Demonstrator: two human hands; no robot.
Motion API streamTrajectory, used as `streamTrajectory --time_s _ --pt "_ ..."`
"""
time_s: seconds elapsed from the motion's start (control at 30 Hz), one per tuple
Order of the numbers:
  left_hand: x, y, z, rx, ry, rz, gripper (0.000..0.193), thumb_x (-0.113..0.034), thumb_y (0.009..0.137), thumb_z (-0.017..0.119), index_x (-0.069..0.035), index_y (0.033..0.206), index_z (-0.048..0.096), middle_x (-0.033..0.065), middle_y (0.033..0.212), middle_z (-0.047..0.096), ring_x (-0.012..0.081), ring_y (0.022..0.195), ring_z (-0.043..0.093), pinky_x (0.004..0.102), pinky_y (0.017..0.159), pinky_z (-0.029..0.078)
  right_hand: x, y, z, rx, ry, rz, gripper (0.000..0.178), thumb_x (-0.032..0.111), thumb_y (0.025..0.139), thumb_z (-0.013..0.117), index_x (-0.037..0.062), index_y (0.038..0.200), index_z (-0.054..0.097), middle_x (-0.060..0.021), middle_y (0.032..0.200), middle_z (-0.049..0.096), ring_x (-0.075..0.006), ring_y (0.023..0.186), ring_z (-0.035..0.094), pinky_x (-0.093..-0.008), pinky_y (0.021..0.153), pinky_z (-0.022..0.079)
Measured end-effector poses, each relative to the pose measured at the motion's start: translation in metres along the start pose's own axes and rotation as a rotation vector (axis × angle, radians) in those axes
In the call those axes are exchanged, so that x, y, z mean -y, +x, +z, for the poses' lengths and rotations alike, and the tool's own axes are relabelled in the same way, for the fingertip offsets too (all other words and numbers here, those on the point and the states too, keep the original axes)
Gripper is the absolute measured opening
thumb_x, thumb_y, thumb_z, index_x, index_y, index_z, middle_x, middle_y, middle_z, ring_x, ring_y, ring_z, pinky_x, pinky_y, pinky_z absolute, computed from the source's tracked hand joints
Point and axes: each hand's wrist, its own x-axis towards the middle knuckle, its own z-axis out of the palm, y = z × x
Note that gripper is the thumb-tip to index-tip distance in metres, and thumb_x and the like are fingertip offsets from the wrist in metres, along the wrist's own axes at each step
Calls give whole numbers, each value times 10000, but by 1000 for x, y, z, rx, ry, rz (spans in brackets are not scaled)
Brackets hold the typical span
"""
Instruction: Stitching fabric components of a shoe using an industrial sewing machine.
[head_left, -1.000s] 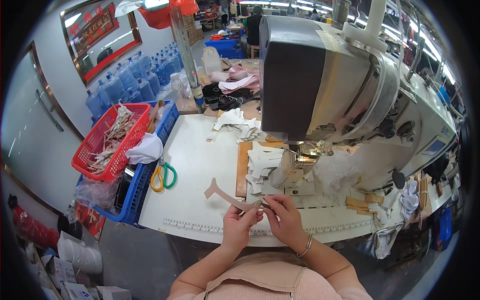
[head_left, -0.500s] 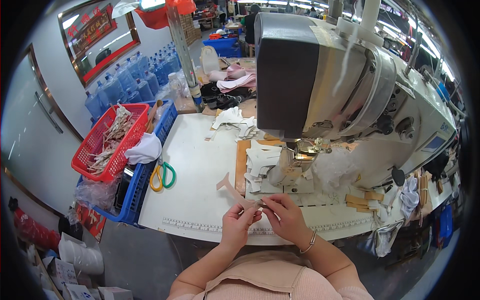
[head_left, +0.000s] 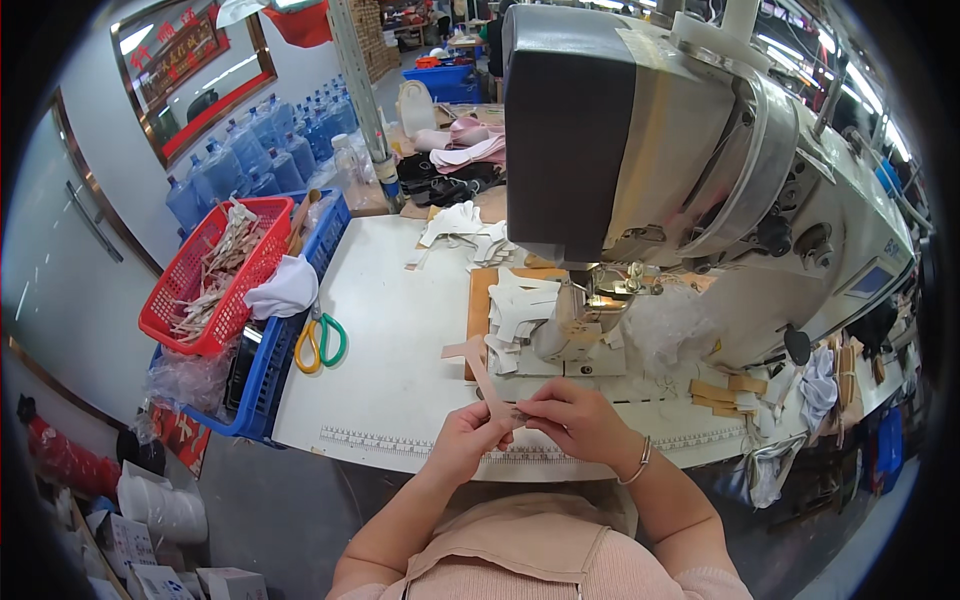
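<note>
A thin pinkish-beige cut piece (head_left: 484,383) with a forked far end stands up from my fingers above the table's front part. My left hand (head_left: 466,440) is closed, pinching the piece near its lower end. Right beside it, my right hand (head_left: 578,424) is closed too, its thumb and fingertips meeting at that same end. Something small and dark shows between the right fingertips, too small to name. Just beyond the hands, white cut pieces (head_left: 520,305) lie piled against the post of a sewing machine (head_left: 590,325).
Yellow-and-green-handled scissors (head_left: 320,345) lie left, beside a blue crate (head_left: 277,370) carrying a red basket (head_left: 165,325) of scraps. The machine head (head_left: 570,140) overhangs the right side. Tan strips (head_left: 715,395) lie at right; more white pieces (head_left: 465,225) lie farther back.
The cut piece has swung more upright, its forked end moving right and turning. Both hands stay together at its lower end; the right wrist has shifted slightly right.
</note>
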Motion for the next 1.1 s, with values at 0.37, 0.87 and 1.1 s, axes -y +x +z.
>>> streamTrajectory --time_s 0.37,0.87,1.1 --pt "0 1 3 -72 20 12 180 -128 851 617 18 956 630 27 766 605 73 660 534 214 593 448 -1 -12 10 -141 116 121 296 31 734 712 42 1023 648 -89 890 582 -194 682 589 -280 591 497" --pt "-2 -1 5 -87 136 38 145 -82 858 578 18 955 618 40 760 609 83 641 536 222 593 449 5 -9 10 -155 33 114 245 72 767 664 80 1011 648 -69 897 582 -223 719 605 -304 616 511" --pt "3 -2 0 -36 195 100 145 -70 864 574 7 982 611 40 813 626 81 678 564 222 606 475 7 -4 14 -58 -102 -2 268 53 756 690 54 1020 645 -86 889 588 -222 700 600 -292 615 508"
